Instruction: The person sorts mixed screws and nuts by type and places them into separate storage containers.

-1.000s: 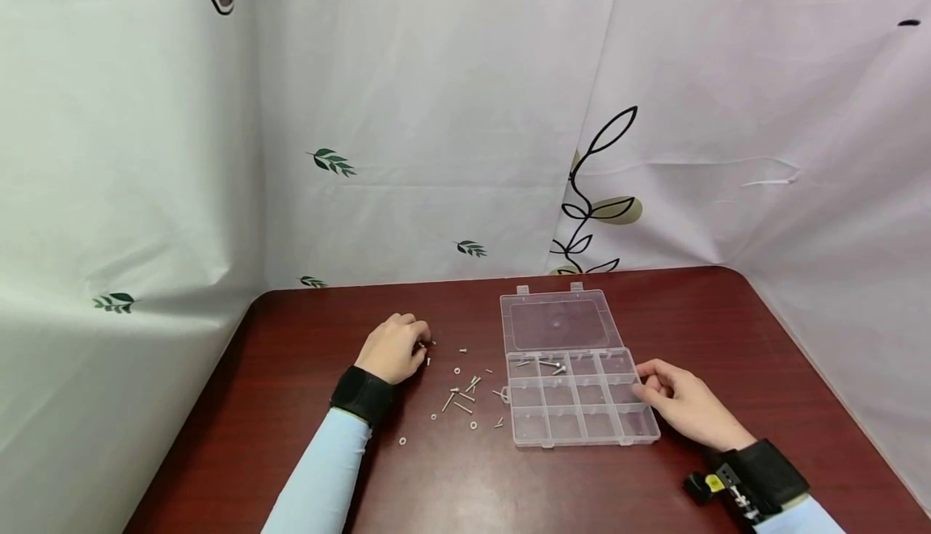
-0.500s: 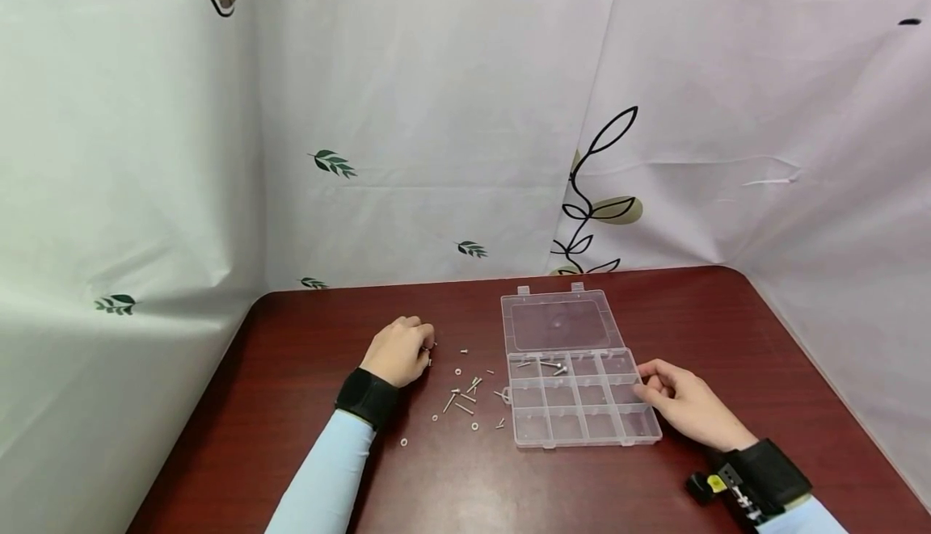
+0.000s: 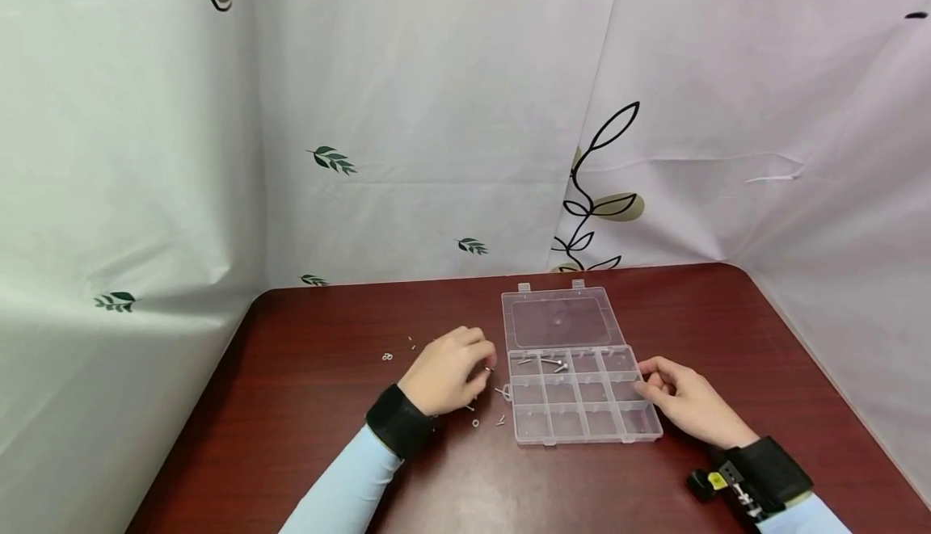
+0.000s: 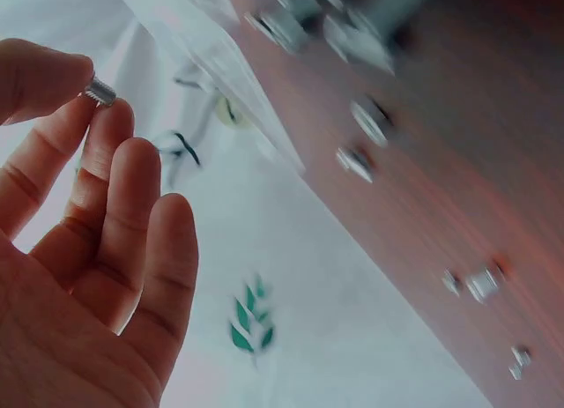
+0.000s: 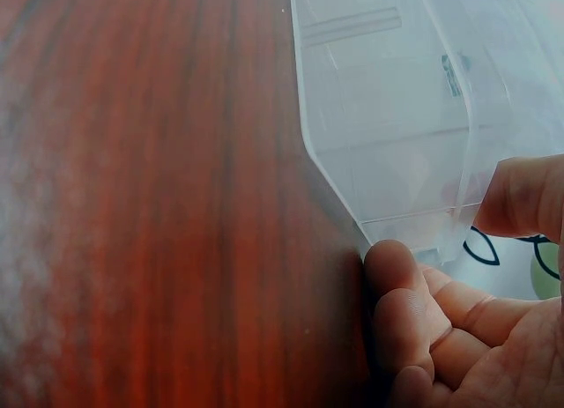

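Note:
My left hand [image 3: 447, 371] is above the table, left of a clear plastic compartment box [image 3: 549, 441]. In the left wrist view, its thumb and forefinger pinch a short silver screw [image 4: 100, 92] with its threaded end showing; the other fingers are loosely bent. The box's lid [image 3: 560, 320] lies folded back, and several screws [image 3: 557, 365] rest in the back-row compartments near the left. At the box's right side, my right hand [image 3: 687, 401] grips the wall between thumb [image 5: 524, 196] and fingers [image 5: 394, 267].
Loose nuts [image 3: 387, 356] lie left of my left hand. Small screws [image 3: 500, 420] and a ring-shaped nut or washer [image 3: 476, 422] lie between that hand and the box; the hand covers others. A patterned white curtain [image 3: 436, 114] hangs behind the dark red table [image 3: 291, 437].
My left hand has lifted from the far-left hardware and moved right toward the box with the screw, uncovering nuts it had hidden. My right hand stays at the box's side.

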The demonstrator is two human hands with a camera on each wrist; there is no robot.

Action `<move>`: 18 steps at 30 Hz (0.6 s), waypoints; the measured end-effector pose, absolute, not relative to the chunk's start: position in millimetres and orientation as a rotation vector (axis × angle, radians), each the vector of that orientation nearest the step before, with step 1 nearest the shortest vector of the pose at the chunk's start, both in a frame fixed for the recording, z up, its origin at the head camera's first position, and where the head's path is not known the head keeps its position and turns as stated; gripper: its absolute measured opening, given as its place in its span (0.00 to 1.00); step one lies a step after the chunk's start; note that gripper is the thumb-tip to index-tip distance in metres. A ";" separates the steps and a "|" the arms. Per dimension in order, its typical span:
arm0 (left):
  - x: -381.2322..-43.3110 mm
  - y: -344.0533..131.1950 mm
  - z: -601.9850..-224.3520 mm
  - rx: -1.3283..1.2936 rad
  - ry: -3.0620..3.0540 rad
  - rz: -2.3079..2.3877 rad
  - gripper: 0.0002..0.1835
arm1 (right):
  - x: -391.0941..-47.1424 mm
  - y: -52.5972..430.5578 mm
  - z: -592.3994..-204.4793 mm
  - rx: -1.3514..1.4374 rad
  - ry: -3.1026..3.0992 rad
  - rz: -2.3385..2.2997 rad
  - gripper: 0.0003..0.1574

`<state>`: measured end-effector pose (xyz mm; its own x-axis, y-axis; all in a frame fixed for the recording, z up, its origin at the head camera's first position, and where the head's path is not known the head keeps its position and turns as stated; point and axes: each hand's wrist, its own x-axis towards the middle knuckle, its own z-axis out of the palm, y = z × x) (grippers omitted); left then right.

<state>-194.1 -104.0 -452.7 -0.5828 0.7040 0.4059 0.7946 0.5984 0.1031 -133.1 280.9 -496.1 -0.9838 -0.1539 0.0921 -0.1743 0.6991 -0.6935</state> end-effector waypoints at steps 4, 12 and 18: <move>-184.9 -90.9 -452.8 -1.285 -2.473 -0.396 0.02 | -132.7 280.9 -495.6 0.279 -2.869 1.173 0.17; -174.6 -76.3 -458.6 -1.375 -2.469 -0.440 0.13 | -132.6 281.5 -495.8 0.278 -2.869 1.177 0.18; -174.1 -80.2 -454.9 -1.352 -2.582 -0.431 0.40 | -133.0 281.8 -497.4 0.295 -2.856 1.170 0.16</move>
